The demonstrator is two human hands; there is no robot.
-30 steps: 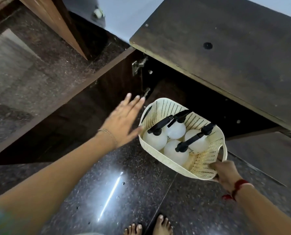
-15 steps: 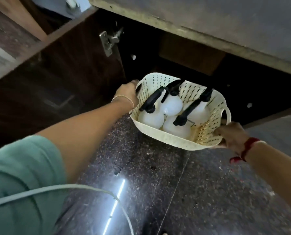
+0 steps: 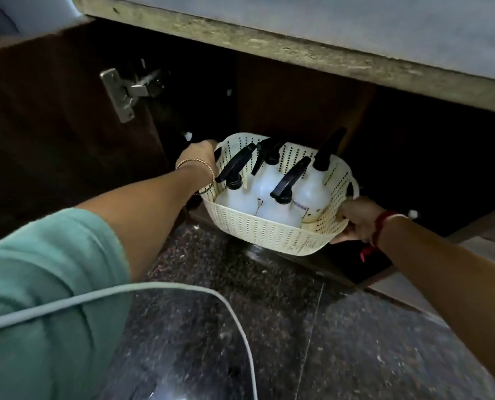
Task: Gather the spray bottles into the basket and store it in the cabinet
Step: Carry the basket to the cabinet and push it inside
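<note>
A cream perforated basket (image 3: pixel 269 230) holds several white spray bottles (image 3: pixel 308 192) with black trigger heads. My left hand (image 3: pixel 201 157) grips the basket's far left rim and my right hand (image 3: pixel 355 217) grips its right handle. Both hold the basket at the mouth of the dark open cabinet (image 3: pixel 298 96), its far half past the cabinet's front edge. Whether the basket rests on the cabinet floor cannot be told.
The open cabinet door (image 3: pixel 53 125) stands to the left with a metal hinge (image 3: pixel 122 92). The stone counter edge (image 3: pixel 298 56) overhangs the cabinet. Dark speckled granite floor (image 3: pixel 269 327) lies below. A grey cable (image 3: pixel 154 290) crosses my left sleeve.
My left hand went from open in the air to gripping the basket's left rim. Both hands have carried the basket forward into the cabinet opening, and the view has dropped lower.
</note>
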